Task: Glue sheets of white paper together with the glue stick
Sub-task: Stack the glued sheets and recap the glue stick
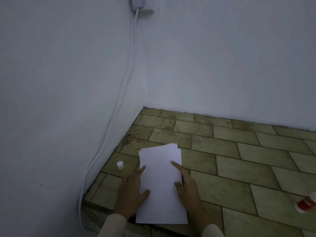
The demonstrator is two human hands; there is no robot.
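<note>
A small stack of white paper sheets (160, 182) lies on the tiled surface (239, 159), its far edges slightly fanned. My left hand (132, 194) rests flat along the stack's left edge with fingers apart. On the stack's right side lies my right hand (186, 187), index finger stretched out and pressing on the top sheet. The red and white glue stick (307, 203) lies on its side far to the right, uncapped. Its white cap (120, 165) stands to the left of the paper.
White walls meet in a corner behind the tiled surface. A white cable (109, 127) hangs from a wall plug (137, 3) down the left wall past the surface's front left edge. Reddish scribbles (136, 141) mark the tiles beyond the paper.
</note>
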